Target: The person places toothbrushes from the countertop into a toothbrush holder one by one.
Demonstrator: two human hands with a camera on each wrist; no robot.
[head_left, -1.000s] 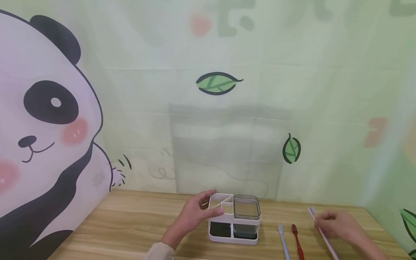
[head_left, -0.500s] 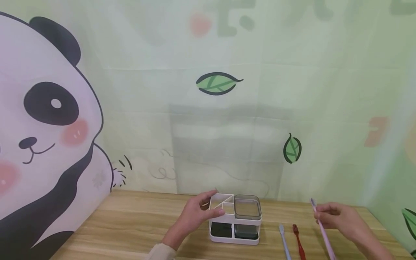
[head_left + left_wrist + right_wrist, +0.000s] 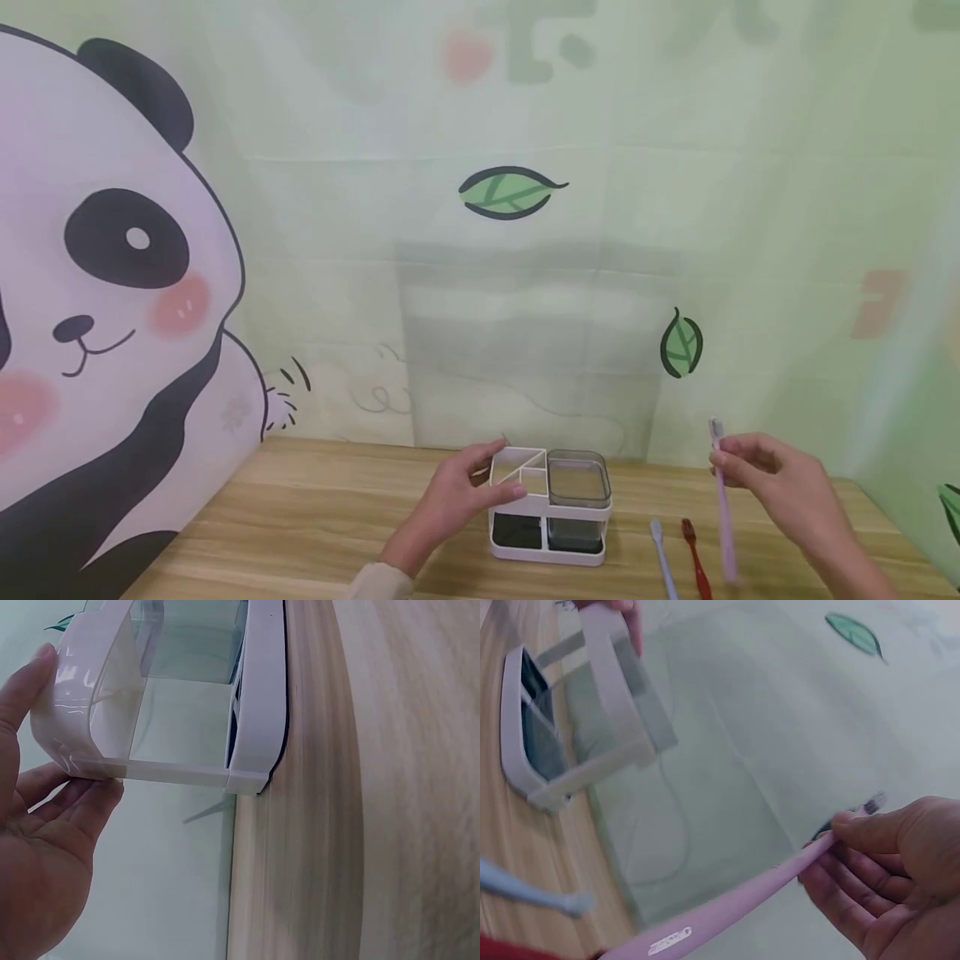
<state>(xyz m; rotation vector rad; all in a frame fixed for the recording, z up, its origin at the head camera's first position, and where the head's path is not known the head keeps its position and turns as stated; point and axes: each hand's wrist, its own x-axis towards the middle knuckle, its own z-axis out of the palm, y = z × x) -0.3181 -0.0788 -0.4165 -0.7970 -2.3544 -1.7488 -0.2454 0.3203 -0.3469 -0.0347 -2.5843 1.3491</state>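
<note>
In the head view a white toothbrush holder (image 3: 534, 506) stands on the table, with divided slots at its upper left and a clear grey cup (image 3: 579, 500) at its right. My left hand (image 3: 459, 498) grips the holder's left side, thumb in front and fingers behind. The left wrist view shows those fingertips on its white upper band (image 3: 75, 682). My right hand (image 3: 791, 487) pinches a pink toothbrush (image 3: 724, 525) near its bristle head, thumb against fingers. The brush hangs nearly upright, bristles up, handle downward.
Right of the holder lie a light blue toothbrush (image 3: 663, 554) and a dark red, slim-handled piece with a notched head (image 3: 696, 557). Wood-grain table (image 3: 300, 517) runs back to a green printed cloth (image 3: 337, 250) with a panda and leaves.
My right hand has raised the pink toothbrush from the table, shifting it slightly left and turning it more upright. My left hand keeps its grip on the holder.
</note>
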